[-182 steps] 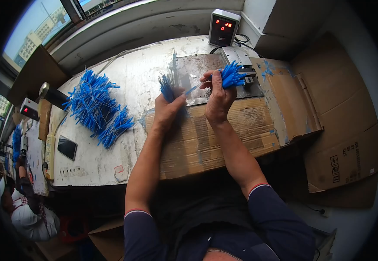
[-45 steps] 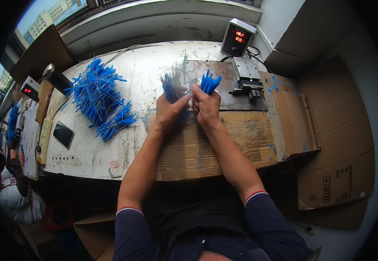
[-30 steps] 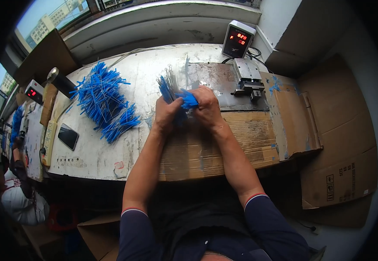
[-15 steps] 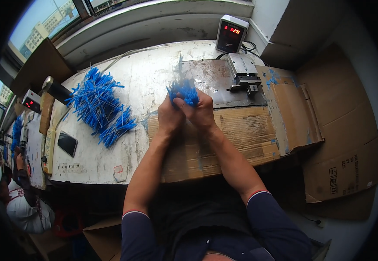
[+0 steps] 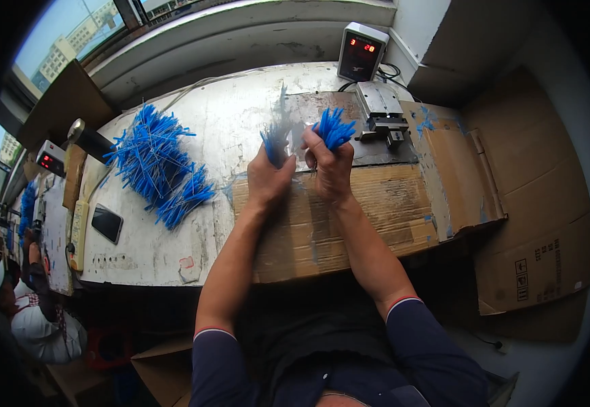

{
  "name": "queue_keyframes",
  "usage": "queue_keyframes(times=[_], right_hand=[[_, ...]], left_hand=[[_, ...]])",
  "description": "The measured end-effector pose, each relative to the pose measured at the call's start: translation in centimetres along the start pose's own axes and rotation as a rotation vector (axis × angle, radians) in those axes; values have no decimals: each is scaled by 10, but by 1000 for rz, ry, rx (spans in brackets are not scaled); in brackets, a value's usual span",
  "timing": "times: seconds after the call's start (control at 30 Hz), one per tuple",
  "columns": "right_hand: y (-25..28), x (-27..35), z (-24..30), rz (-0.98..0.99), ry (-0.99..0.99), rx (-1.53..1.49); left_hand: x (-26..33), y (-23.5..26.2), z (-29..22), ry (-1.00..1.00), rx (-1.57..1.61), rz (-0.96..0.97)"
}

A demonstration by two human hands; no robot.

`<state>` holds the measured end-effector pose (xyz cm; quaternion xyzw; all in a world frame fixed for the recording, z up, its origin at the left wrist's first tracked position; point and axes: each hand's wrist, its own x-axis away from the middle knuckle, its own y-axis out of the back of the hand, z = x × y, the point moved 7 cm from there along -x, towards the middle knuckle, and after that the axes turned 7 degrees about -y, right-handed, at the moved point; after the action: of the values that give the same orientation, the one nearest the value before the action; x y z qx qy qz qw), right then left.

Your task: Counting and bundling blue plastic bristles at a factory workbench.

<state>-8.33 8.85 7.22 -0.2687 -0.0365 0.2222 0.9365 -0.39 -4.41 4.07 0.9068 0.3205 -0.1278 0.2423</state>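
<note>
My right hand [image 5: 331, 166] is closed round a thick bundle of thin blue sticks [image 5: 336, 129], whose ends fan out above the fist. A hand's width to its left, my left hand [image 5: 268, 180] grips a thinner bunch of blue sticks [image 5: 268, 140]. Pale, wispy strands rise beside that bunch, too blurred to make out. Both hands are above the near edge of a metal plate [image 5: 308, 102] and a worn cardboard sheet [image 5: 376, 203]. A large loose pile of similar blue sticks [image 5: 149, 152] lies on the table to the left.
Beyond my right hand stands a small metal fixture [image 5: 380, 105], with a red-digit display box [image 5: 361, 53] behind it. Left of the pile are a phone [image 5: 107, 224], a power strip [image 5: 78, 227] and a dark cylinder [image 5: 90, 141]. Cardboard [image 5: 532, 210] stands at right. Another person [image 5: 44, 319] works far left.
My hands were together round one blue bunch and have come apart. The right one has moved right with most of the sticks; the left one stays almost in place.
</note>
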Motion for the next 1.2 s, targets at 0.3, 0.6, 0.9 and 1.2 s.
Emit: queue_keyframes(times=[0.3, 0.6, 0.9, 1.2], right_hand=[[-6, 19, 5, 14, 160, 310], [-32, 32, 2, -67, 364, 691], [-28, 23, -5, 42, 345, 683], [-5, 19, 7, -149, 489, 540]], left_hand=[[-2, 1, -4, -58, -65, -101], [5, 7, -25, -308, -224, -148], [5, 5, -27, -375, -299, -187], [1, 6, -21, -205, -273, -155]])
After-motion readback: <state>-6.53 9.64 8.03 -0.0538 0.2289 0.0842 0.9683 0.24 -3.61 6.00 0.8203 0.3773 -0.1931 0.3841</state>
